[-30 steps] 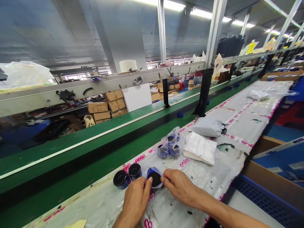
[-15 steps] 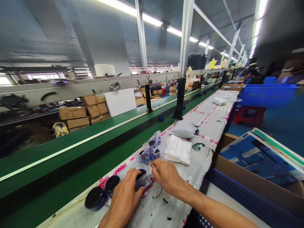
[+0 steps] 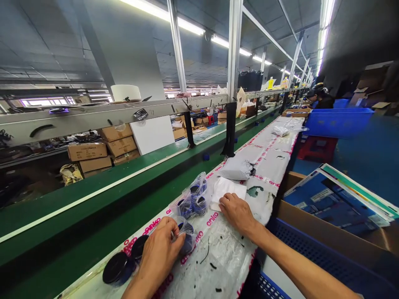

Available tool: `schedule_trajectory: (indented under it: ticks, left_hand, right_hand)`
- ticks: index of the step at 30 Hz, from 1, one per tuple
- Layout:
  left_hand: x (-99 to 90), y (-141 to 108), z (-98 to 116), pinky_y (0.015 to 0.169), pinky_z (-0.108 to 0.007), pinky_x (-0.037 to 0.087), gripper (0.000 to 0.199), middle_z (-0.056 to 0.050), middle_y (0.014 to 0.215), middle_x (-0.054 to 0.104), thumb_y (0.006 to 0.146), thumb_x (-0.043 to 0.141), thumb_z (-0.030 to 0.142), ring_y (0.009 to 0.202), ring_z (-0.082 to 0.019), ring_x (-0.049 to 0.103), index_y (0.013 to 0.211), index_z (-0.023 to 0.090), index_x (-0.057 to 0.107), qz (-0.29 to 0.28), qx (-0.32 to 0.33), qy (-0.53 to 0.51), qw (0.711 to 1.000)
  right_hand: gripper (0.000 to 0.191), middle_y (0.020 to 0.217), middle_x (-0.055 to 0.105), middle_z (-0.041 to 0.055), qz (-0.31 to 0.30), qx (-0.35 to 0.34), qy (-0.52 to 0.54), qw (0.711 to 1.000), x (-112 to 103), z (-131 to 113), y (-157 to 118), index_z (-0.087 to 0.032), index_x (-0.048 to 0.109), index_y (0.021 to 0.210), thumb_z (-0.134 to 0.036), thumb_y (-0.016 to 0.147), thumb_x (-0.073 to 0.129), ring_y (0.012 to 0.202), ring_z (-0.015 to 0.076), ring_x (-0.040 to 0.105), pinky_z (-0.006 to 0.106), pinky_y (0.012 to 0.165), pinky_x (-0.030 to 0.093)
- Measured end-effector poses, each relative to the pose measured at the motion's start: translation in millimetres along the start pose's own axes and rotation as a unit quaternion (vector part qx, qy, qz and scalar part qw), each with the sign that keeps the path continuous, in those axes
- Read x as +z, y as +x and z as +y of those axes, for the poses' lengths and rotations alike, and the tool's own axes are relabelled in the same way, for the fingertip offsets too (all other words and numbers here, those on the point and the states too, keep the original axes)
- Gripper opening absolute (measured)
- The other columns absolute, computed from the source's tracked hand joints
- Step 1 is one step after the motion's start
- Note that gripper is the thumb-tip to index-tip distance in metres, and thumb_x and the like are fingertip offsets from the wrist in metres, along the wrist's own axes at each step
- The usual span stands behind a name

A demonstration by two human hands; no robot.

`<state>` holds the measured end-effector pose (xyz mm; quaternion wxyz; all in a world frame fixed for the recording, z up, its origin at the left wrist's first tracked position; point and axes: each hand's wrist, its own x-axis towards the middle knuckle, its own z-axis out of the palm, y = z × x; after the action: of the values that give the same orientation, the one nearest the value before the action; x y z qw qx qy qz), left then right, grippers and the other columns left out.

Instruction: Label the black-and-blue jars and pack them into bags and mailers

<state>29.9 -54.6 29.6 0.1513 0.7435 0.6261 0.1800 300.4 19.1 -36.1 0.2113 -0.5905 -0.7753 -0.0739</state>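
White stack (image 3: 229, 186) at arched right hand (image 3: 237, 212), bagged cylinder (image 3: 188, 241) at left hand (image 3: 162, 249)

This is a factory hall with a packing or assembly line. A long green belt (image 3: 109, 220) runs past the left edge of a plastic-covered work surface (image 3: 227, 257), where several similar blue, dark-topped pieces (image 3: 116, 268) stand near that edge. Metal posts (image 3: 235, 45) rise in a row under tube lights (image 3: 162, 10). Stacked cartons (image 3: 121, 145) lie beyond the belt; past the surface's right edge are a large blue crate (image 3: 339, 122) and another person (image 3: 324, 99).
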Motion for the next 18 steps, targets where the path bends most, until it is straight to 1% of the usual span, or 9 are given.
schedule_trajectory:
  ticks: [3,6,8,10,12,14,15,16,18]
  left_hand:
    - [1.9,0,6,0.065,-0.029,0.031,0.017,0.002,0.078,0.061,0.086,0.058,0.032,0.070,-0.018,0.054,0.075,0.023,0.050,-0.016,0.000,0.020,1.000]
    - [2.0,-2,5,0.063,-0.028,0.030,0.021,0.004,0.067,0.058,0.081,0.064,0.029,0.068,-0.018,0.054,0.069,0.022,0.048,-0.060,-0.014,-0.001,0.998]
    - [1.8,-4,4,0.060,-0.028,0.032,0.020,0.005,0.065,0.058,0.080,0.066,0.029,0.066,-0.018,0.055,0.071,0.023,0.049,-0.079,-0.024,-0.019,0.996]
    - [2.4,-7,1,0.065,-0.029,0.039,0.018,0.004,0.076,0.065,0.076,0.072,0.028,0.074,-0.020,0.061,0.085,0.024,0.057,-0.082,-0.014,-0.020,0.996]
    - [5.0,-11,-3,0.086,-0.037,0.046,0.042,-0.002,0.107,0.070,0.068,0.079,0.020,0.100,-0.027,0.064,0.106,0.026,0.061,-0.047,0.028,0.002,0.999]
    - [9.6,-14,-7,0.105,-0.045,0.039,0.057,-0.006,0.140,0.057,0.067,0.079,0.011,0.128,-0.032,0.053,0.117,0.029,0.060,-0.010,0.082,0.020,0.996]
    - [12.3,-15,-8,0.109,-0.046,0.038,0.057,-0.006,0.147,0.052,0.069,0.077,0.009,0.132,-0.032,0.050,0.118,0.030,0.059,-0.009,0.103,0.017,0.994]
    - [15.0,-14,-9,0.108,-0.045,0.041,0.054,-0.005,0.147,0.052,0.072,0.075,0.008,0.131,-0.030,0.052,0.118,0.030,0.058,-0.021,0.115,0.007,0.993]
    - [20.4,-11,-6,0.100,-0.040,0.048,0.052,-0.004,0.135,0.060,0.075,0.071,0.007,0.120,-0.025,0.060,0.118,0.029,0.055,-0.046,0.121,-0.011,0.992]
  right_hand:
    - [0.024,0.095,0.071,0.0140,-0.004,0.018,0.008,1.000,-1,-1,3,-0.016,0.070,0.088,-0.012,0.097,0.048,0.094,0.0281,0.064,0.036,0.079,0.046]
    - [0.022,0.097,0.072,0.0130,-0.007,0.045,0.037,0.998,-4,2,3,-0.017,0.070,0.091,-0.012,0.096,0.049,0.093,0.0262,0.065,0.033,0.076,0.045]
    - [0.021,0.098,0.073,0.0118,-0.006,0.070,0.065,0.995,-5,6,4,-0.017,0.070,0.094,-0.014,0.095,0.050,0.092,0.0251,0.066,0.032,0.074,0.044]
    - [0.020,0.098,0.074,0.0107,-0.005,0.098,0.099,0.990,-5,12,6,-0.018,0.071,0.095,-0.015,0.093,0.051,0.090,0.0243,0.068,0.031,0.072,0.042]
    - [0.018,0.095,0.076,0.0089,-0.008,0.123,0.139,0.983,-5,17,9,-0.019,0.072,0.093,-0.017,0.089,0.054,0.086,0.0237,0.069,0.030,0.069,0.041]
    - [0.014,0.088,0.076,0.0061,-0.013,0.142,0.190,0.971,-6,22,12,-0.020,0.072,0.088,-0.022,0.086,0.059,0.082,0.0227,0.069,0.029,0.066,0.040]
    - [0.013,0.085,0.076,0.0047,-0.016,0.149,0.219,0.964,-7,24,14,-0.021,0.072,0.085,-0.026,0.085,0.061,0.079,0.0221,0.069,0.028,0.064,0.040]
    - [0.014,0.082,0.076,0.0035,-0.017,0.155,0.250,0.956,-8,26,15,-0.021,0.072,0.083,-0.031,0.084,0.062,0.076,0.0215,0.068,0.028,0.063,0.040]
    - [0.019,0.077,0.074,0.0020,-0.013,0.167,0.311,0.936,-10,30,15,-0.022,0.072,0.080,-0.038,0.083,0.062,0.072,0.0202,0.067,0.028,0.063,0.042]
